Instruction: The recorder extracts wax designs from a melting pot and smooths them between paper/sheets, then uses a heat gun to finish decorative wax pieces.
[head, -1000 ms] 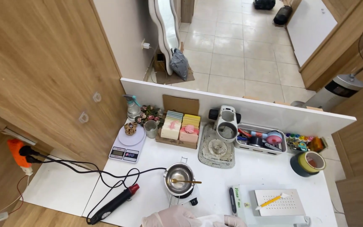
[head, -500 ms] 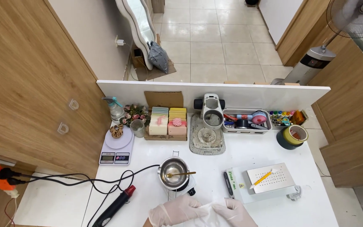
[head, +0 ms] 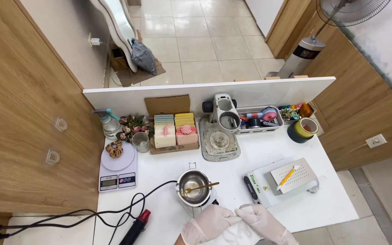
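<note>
Gloved hands near metal pot

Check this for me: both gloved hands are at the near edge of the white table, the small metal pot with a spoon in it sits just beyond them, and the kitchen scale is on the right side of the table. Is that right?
Not quite. In the head view the kitchen scale is on the left side of the table, not the right. The rest holds: the left hand and right hand, both gloved, are at the near edge, and the small metal pot with its spoon sits just beyond them.

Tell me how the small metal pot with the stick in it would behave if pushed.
The metal pot looks light, so it probably slides easily on the smooth white table. The stick only rests across its rim and would likely swing or fall. Whatever the pot holds might slosh.
</note>
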